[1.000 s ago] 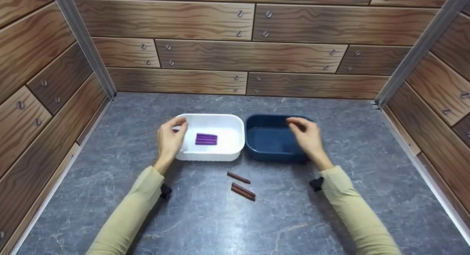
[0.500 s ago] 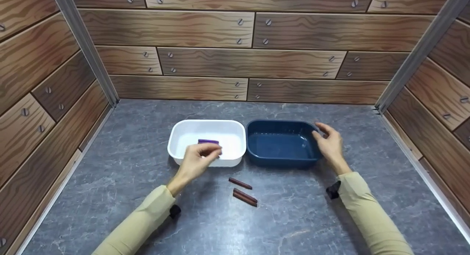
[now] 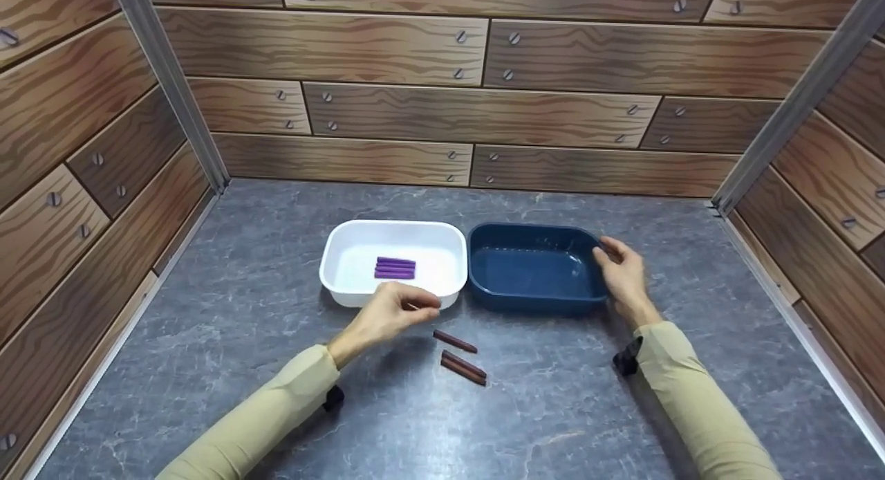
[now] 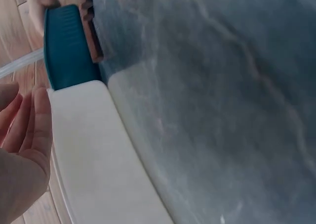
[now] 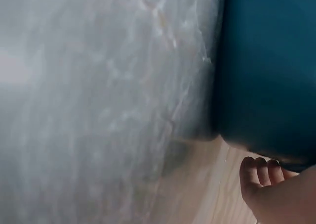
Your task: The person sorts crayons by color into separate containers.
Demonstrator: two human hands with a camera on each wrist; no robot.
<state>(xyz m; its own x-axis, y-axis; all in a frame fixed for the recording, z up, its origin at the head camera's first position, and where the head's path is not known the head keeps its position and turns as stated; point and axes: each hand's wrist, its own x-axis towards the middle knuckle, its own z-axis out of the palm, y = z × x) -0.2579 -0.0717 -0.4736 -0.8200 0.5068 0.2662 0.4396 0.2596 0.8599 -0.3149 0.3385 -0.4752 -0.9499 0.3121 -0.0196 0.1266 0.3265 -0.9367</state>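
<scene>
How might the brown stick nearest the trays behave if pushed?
The brown stick looks stiff, being straight along its length. Its slimness suggests little weight. It might roll on the flat tabletop, though its cross-section is unclear.

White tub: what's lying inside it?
Inside the white tub lies a small row of purple sticks. The left hand covers part of the near edge, so anything right behind it can't be seen.
</scene>
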